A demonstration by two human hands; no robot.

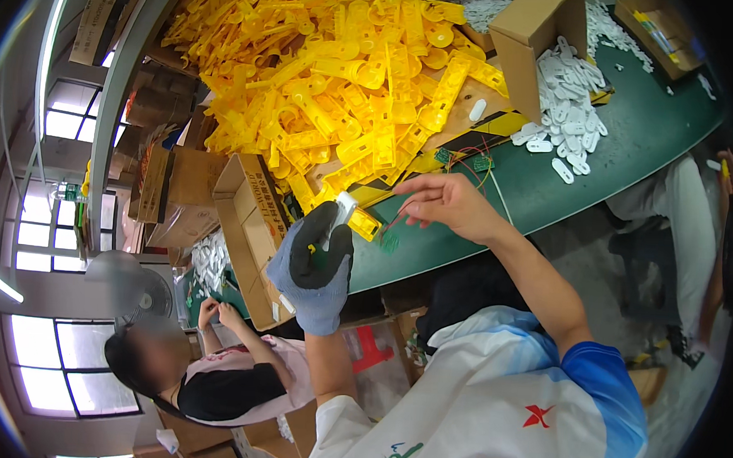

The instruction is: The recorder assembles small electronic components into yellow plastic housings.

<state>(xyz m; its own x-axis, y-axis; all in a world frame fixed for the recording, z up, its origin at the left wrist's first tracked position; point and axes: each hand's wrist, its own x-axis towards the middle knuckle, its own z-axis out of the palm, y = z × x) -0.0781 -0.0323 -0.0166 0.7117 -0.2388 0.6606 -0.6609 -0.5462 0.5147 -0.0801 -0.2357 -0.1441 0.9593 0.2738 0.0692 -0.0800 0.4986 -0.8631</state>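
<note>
My left hand [313, 268], in a blue-grey knitted glove with a black coated palm, is clamped on a small, glossy white plastic cover [345, 205], near the middle of the frame. A bright yellow moulded plastic casing [365, 224] sits right beside the cover; whether my glove grips it too, I can't tell. My bare right hand [451, 205] is raised just to the right, its thumb and fingertips drawn near each other around thin dark-red wires [394, 220]; I can't tell how firmly they pinch. A little green piece [390, 244], blurred, shows just below those wires.

As I judge it, the left hand does best as a steady cradle, gripping without flexing the plastic, while the right guides the wires lightly, with slack at their ends and no strand caught under an edge.

Farther out, two small green circuit boards [483, 163] with red wires lie on the dark green tabletop [509, 205], right of centre; their loose loops could snag my fingers, so I should lift clear of them. The heap of yellow plastic casings [324, 86] fills the upper middle, and the pile of white oval plastic pieces [568, 99] lies upper right.
</note>
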